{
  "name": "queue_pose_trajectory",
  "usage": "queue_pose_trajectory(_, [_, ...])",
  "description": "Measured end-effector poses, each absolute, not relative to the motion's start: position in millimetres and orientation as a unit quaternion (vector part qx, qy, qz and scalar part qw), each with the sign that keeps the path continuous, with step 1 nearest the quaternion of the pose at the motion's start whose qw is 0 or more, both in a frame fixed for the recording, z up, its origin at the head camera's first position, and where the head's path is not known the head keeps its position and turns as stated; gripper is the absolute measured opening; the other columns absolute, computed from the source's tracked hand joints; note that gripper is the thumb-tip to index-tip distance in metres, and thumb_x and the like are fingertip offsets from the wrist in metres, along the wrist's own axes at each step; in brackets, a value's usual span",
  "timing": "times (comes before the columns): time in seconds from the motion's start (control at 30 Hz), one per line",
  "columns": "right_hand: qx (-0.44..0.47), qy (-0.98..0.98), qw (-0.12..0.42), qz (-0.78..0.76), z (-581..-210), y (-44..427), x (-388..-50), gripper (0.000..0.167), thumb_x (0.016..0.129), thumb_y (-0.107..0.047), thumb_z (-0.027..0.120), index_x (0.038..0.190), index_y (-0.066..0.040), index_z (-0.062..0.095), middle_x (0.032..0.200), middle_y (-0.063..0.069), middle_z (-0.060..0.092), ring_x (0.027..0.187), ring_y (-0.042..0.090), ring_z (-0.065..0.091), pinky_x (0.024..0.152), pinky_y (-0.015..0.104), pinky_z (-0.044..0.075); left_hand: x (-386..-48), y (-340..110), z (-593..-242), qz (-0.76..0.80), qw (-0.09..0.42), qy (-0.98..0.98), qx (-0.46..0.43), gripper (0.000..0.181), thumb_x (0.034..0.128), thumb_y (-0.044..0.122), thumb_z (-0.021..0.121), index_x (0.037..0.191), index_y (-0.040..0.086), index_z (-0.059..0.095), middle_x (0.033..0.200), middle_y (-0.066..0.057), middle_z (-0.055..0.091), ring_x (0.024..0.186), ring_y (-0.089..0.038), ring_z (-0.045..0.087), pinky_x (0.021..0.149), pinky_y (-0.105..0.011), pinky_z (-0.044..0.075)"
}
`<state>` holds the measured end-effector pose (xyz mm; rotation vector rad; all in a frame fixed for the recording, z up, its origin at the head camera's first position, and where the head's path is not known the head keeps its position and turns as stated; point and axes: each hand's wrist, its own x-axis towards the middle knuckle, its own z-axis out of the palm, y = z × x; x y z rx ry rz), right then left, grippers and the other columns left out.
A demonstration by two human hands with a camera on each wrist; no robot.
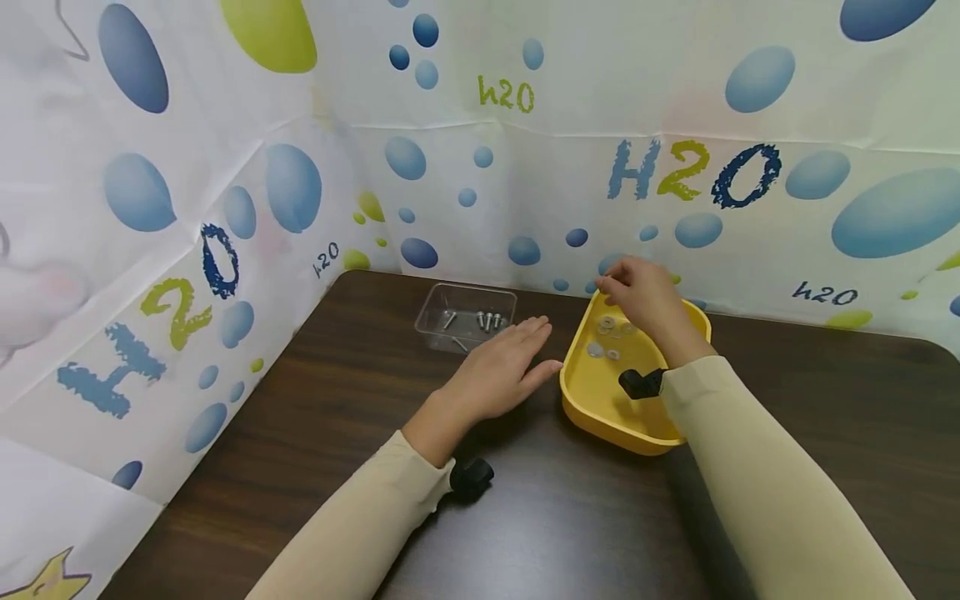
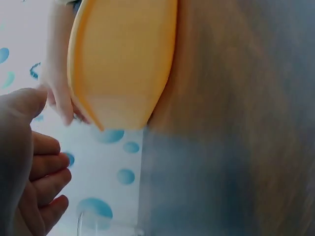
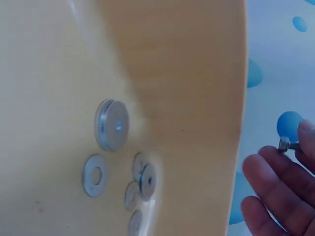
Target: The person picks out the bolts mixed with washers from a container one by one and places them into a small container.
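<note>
My right hand (image 1: 651,302) is over the far end of a yellow tray (image 1: 581,375). In the right wrist view its thumb and finger pinch a small metal screw (image 3: 284,144) by the shank, the head showing. Several flat metal washers (image 3: 94,175) lie on the tray floor below, some stacked or overlapping. My left hand (image 1: 497,372) is held with straight fingers between the tray and a clear plastic box (image 1: 442,340), holding nothing. Inside that box lie several screws (image 1: 489,321). The left wrist view shows the left palm (image 2: 19,162) facing the tray's outer side.
Both containers stand on a dark wooden table (image 1: 540,517) near its far edge. White sheeting (image 1: 570,183) with blue and green spots rises behind the table and along its left side. A black wrist camera (image 1: 641,384) hangs above the tray.
</note>
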<state>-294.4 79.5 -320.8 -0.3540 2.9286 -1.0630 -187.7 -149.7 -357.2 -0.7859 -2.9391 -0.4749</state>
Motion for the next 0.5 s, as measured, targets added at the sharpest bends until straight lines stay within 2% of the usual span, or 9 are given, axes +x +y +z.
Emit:
queue_pose_trajectory(0.23, [-0.145,0.935,-0.045,-0.320,-311,70,-290,0.029,0.097,-0.035,0.063,0.108,-0.010,0.072,0.099,0.010,0.072,0.088,0.025,0.064,0.082,0.042,0.056,-199,-169,-360,-0.207,0.095,-0.953,-0.201,0.058,0.1040,0.043,0.044,0.150,0.008,0.041,0.157,-0.006,0.039,0.146,-0.021,0.033,0.120,-0.040,0.025])
queue_pose_trajectory(0.5, [-0.185,0.929,-0.035,-0.317,-302,52,-286,0.028,0.097,-0.032,0.063,0.114,-0.012,0.074,0.107,0.008,0.073,0.094,0.024,0.065,0.084,0.042,0.056,-210,-189,-363,-0.227,0.135,-0.949,-0.170,0.057,0.1042,0.039,0.045,0.148,0.003,0.043,0.154,-0.012,0.042,0.146,-0.024,0.034,0.120,-0.044,0.026])
